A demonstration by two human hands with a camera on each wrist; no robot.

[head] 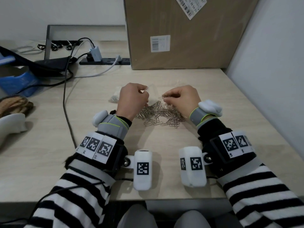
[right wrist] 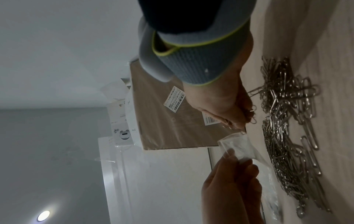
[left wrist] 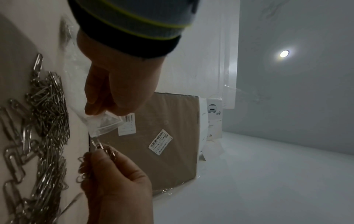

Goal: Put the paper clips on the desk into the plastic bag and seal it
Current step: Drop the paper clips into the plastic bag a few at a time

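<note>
Left hand pinching flimsy plastic bag at its mouth; right hand gripping a clump of paper clips (light, slippery, tangle-prone) above desk pile.

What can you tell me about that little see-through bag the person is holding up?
The plastic bag is small, clear and thin, a little crumpled, with what looks like a zip strip along its mouth. The left hand pinches it near the mouth and holds it above the desk, just beyond the pile of paper clips. The right hand brings a pinch of clips up to the mouth. Whether any are inside cannot be told.
</note>
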